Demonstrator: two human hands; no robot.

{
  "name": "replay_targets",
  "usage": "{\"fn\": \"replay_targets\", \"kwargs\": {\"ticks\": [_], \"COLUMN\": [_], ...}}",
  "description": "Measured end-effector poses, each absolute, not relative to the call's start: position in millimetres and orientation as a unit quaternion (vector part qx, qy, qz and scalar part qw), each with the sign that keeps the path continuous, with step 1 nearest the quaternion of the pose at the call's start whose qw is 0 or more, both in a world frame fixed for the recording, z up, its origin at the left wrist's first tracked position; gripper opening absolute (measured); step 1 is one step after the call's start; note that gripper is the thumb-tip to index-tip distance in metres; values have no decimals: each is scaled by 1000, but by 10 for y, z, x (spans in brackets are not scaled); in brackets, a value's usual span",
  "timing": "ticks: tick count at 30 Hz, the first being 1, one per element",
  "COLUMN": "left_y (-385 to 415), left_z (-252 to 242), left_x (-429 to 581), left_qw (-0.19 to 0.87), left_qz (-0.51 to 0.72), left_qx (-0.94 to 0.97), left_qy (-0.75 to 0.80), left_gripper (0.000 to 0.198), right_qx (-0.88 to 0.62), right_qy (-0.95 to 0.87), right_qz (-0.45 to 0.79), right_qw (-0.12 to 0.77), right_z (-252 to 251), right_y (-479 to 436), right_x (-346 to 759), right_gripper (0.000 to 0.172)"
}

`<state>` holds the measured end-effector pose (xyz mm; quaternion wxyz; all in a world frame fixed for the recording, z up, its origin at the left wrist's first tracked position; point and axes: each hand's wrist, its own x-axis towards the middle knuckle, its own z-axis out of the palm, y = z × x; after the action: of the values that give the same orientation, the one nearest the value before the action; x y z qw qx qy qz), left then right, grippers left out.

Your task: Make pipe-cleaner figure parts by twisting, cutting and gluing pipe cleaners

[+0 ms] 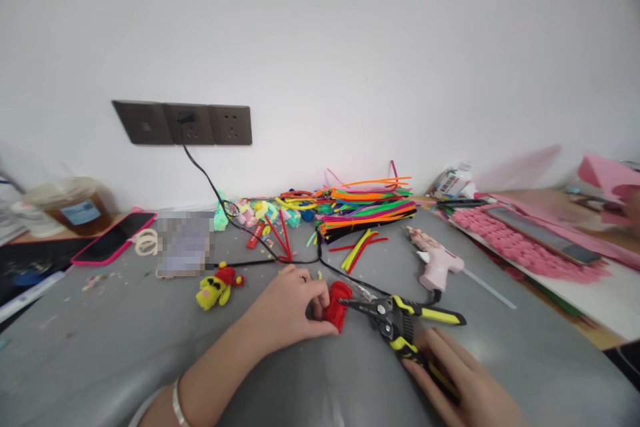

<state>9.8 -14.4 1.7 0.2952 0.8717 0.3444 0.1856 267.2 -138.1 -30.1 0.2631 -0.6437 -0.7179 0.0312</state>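
Observation:
A small red fuzzy piece, seemingly of wound pipe cleaner, is held between the thumb and fingers of my left hand, low over the grey table. With my right hand I grip the lower handle of black-and-yellow wire strippers. Their handles are spread apart, and the jaw tips meet the right side of the red piece; whether they bite into it I cannot tell. Left of my left hand lies a yellow-and-red pipe cleaner figure. Several loose yellow and red pipe cleaners lie beyond my hands.
A pink glue gun lies at the right, its black cord crossing behind my hands. Bundled pipe cleaners are by the wall. A pink-edged phone and a tub stand left; pink braided material is right.

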Motion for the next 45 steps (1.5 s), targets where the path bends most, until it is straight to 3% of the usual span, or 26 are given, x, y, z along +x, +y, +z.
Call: {"fn": "replay_targets", "kwargs": {"ticks": [4,11,24,29,34,42,45], "left_y": [-224,-335,-370,-353,-238,72,110], "left_z": [-36,-91,-158,-173,-120,29,29], "left_x": [229,362,423,409,282,-70,-106], "left_qw": [268,122,-38,-1,118,265,263], "left_qz": [187,187,249,229,210,368,393], "left_qx": [860,884,876,876,870,750,738], "left_qy": [393,411,412,424,431,481,481], "left_gripper": [27,5,12,11,14,5,5], "right_qx": [-645,-655,-654,-670,-678,-683,-700], "right_qy": [-718,-714,-714,-704,-702,-701,-689], "right_qz": [14,12,0,-20,17,25,48], "right_qw": [260,248,248,236,218,205,179], "right_z": [-338,-337,-368,-397,-352,-298,-174], "right_y": [-1352,-1324,-1224,-1221,-1246,-1281,-1252], "right_x": [2681,2675,2621,2613,2614,2652,2681], "right_gripper": [25,28,31,31,24,29,35]}}
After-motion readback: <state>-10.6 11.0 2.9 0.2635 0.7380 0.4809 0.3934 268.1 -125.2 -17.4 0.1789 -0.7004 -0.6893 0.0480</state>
